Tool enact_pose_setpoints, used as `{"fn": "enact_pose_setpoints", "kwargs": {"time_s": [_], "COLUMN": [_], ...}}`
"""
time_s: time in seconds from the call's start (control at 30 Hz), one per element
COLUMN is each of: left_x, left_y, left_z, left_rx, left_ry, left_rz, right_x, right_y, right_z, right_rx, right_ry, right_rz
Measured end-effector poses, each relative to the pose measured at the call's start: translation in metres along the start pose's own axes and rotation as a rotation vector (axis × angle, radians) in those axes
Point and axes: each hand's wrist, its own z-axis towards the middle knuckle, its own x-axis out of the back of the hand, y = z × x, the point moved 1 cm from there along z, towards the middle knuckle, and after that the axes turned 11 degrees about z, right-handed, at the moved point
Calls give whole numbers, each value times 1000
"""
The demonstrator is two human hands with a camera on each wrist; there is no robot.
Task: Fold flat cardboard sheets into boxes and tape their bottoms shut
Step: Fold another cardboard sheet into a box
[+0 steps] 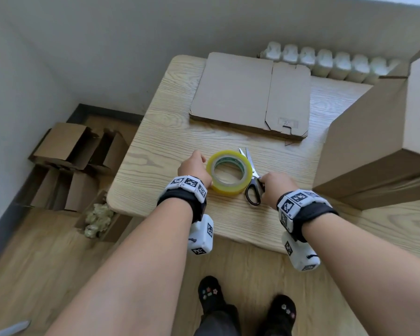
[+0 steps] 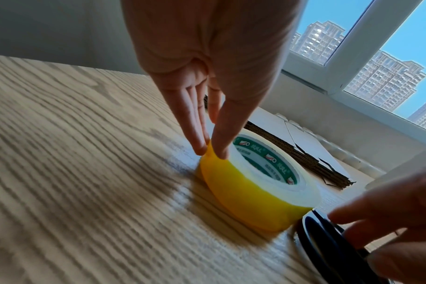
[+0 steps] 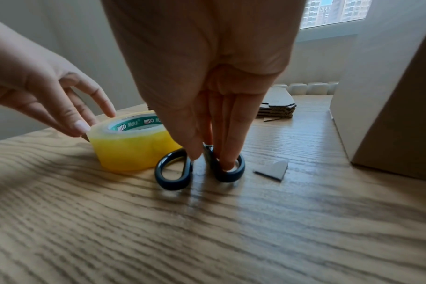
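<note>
From the head view, the person stands over a pale wood-grain table point(image 1: 170, 132). The left hand point(image 1: 194, 167) rests against the left side of a yellow tape roll point(image 1: 230, 172) lying flat near the front edge. The right hand point(image 1: 278, 186) reaches to the black handles of a pair of scissors point(image 1: 252, 183) lying just right of the roll, blades pointing away. A stack of flat cardboard sheets point(image 1: 247, 95) sits at the far side, and a folded-up cardboard box point(image 1: 374, 141) stands at the right. More open boxes point(image 1: 70, 163) lie on the floor to the left.

From the left wrist, the left hand's fingers point(image 2: 195, 124) reach down nearly straight, tips touching the roll's outer wall point(image 2: 250, 199) at its top edge, not wrapped round it.

From the right wrist, the right hand's fingertips point(image 3: 231, 153) poke straight down into the right handle loop of the scissors, thumb tip beside the left loop; no firm grip shows. A small cardboard scrap point(image 3: 272, 170) lies just right of the handles.
</note>
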Motion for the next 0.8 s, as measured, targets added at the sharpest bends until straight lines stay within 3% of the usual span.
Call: {"fn": "enact_pose_setpoints", "kwargs": {"time_s": [0.33, 0.6, 0.8], "left_x": [35, 84, 85], "left_y": [42, 145, 228], "left_z": [-19, -53, -87], "left_rx": [-84, -322, -514], "left_ry": [73, 147, 130], "left_rz": [102, 102, 106], "right_x": [51, 144, 195], "right_y": [18, 47, 108], "right_z": [-29, -92, -131], "right_rx": [-24, 69, 44], "right_ry": [158, 482, 643], "right_rz": [229, 325, 336]}}
